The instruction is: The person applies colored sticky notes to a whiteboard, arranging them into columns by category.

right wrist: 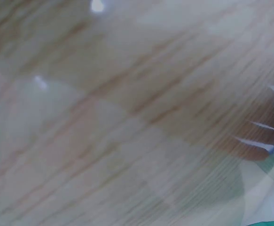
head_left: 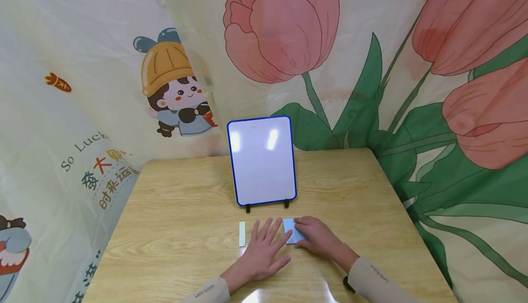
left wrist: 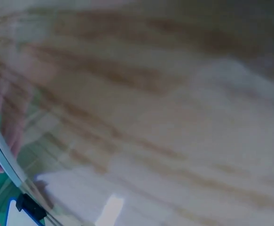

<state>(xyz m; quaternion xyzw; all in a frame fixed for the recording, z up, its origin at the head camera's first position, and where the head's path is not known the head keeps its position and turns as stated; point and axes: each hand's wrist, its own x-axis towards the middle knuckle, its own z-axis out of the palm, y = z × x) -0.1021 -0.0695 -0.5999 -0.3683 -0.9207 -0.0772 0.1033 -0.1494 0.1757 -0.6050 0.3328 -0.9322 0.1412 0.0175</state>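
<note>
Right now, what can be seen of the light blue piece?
The light blue piece is plain, straight-edged and paper-like, apparently flat on the table before the whiteboard. The right hand holds its right side, partly hiding it; a fingertip of the left hand overlaps its left side, contact unclear.

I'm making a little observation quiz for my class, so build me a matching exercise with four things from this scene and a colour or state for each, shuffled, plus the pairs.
Things:
1. Board
2. Narrow strip
3. Squarish piece
4. Left hand

Descriptions:
A. Light blue, touched by the right hand
B. Fingers spread
C. White, blue-rimmed
D. Pale green

Pairs: 1-C, 2-D, 3-A, 4-B
</note>
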